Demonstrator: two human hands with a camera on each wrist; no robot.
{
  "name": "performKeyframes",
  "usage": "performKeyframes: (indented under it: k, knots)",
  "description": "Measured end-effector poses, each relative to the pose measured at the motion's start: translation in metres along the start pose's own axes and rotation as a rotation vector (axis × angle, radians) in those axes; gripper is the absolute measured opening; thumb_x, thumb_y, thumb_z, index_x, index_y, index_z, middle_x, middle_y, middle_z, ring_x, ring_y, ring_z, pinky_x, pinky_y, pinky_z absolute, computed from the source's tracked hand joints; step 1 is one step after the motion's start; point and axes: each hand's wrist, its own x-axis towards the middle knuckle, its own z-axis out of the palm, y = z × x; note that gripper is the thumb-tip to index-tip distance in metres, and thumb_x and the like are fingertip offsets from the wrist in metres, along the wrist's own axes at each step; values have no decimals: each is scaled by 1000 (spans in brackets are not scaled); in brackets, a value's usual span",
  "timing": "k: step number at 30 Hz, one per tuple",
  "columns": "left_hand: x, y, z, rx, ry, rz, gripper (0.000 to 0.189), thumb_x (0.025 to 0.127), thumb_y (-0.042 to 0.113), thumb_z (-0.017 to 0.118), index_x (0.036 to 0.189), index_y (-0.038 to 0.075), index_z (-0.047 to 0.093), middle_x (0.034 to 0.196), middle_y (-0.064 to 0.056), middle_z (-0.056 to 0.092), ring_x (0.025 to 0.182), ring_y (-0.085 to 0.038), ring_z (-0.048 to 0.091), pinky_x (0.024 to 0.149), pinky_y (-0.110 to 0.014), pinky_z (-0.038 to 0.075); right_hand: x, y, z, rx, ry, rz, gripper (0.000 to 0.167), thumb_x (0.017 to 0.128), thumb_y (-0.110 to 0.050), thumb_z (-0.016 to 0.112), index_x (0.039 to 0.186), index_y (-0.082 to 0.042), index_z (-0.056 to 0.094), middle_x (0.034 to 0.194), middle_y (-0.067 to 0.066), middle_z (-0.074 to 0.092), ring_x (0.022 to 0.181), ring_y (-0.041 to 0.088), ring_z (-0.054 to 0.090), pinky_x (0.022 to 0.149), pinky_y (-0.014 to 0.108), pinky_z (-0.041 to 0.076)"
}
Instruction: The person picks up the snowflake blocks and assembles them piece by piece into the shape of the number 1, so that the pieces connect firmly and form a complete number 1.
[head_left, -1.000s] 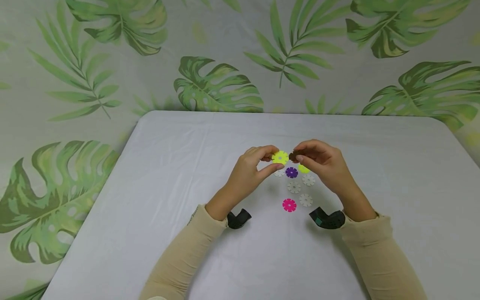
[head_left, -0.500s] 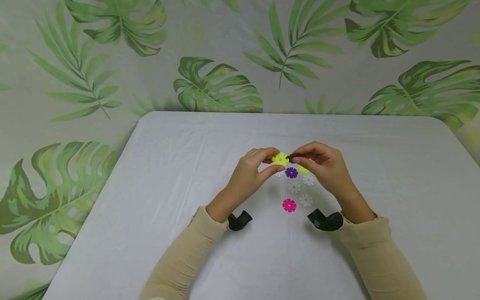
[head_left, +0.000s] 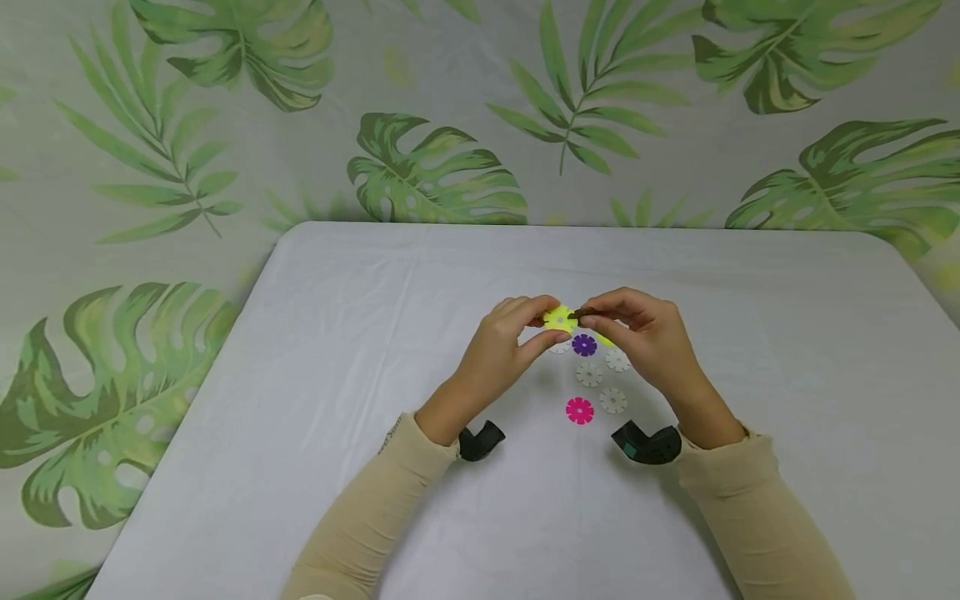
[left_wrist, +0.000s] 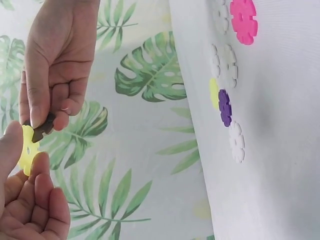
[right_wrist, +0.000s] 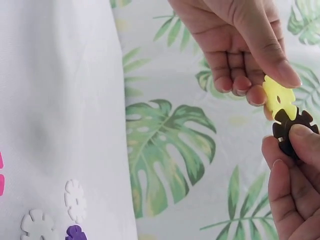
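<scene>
One yellow disc [right_wrist: 278, 96] and one brown disc [right_wrist: 285, 126] meet rim to rim, held up above the white table [head_left: 225, 450]. The left hand [head_left: 487, 340] pinches the yellow disc between thumb and fingertips, its other fingers loosely bent. The right hand [head_left: 647, 335] is nearly closed, thumb and forefinger gripping the brown disc (which looks almost black from the right wrist). The two discs stand at an angle to each other, the brown one reaching over the yellow one's edge; whether a notch has slid into a notch is hard to be sure of, as fingers cover part of the join.

Seven more notched discs lie loose on the table below. The purple disc [head_left: 584, 345] is nearest beneath the held pair, with the first white disc [head_left: 559, 347] just to its left, partly behind the left thumb. A second yellow disc [left_wrist: 214, 93] sits just right of the purple one, mostly hidden by the right hand in the head view. Three other white pieces [head_left: 588, 375] lie closer to the person, and the pink disc [head_left: 580, 411] lies closest. Black wrist cameras [head_left: 647, 444] show at both tan sleeves [head_left: 360, 508]. Behind the table hangs a leaf-print cloth [head_left: 442, 171].
</scene>
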Motion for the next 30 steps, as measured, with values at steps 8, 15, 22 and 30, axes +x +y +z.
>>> performKeyframes:
  k: [8,15,22,30]
  knots:
    - [1,-1,-1,1,-1,-43,33,76,13,73,104,1,60,96,-5,63,86,-15,53,77,-15,41,0,0,-5,63,-32,46,25,78,17,57,102,9,59,95,10,63,88,17,61,76,25,48]
    - [0,-1,-2,-16,-25,-81,36,76,15,72,106,0,60,99,-6,63,88,-16,55,77,-17,42,1,1,-7,180,-41,70,18,81,17,53,99,12,57,94,12,62,85,19,62,75,27,49]
    - [0,-2,-4,-31,-77,-107,50,79,22,70,121,3,52,104,-4,59,84,-12,53,74,-17,42,0,1,-8,251,-50,105,19,82,16,53,101,14,56,95,14,63,82,21,63,72,30,50]
    - [-1,1,-1,17,-99,17,51,78,19,71,121,1,49,115,-9,50,72,-11,47,61,-17,43,0,1,-4,228,-48,173,20,82,14,55,102,11,57,92,14,62,77,22,64,69,31,51]
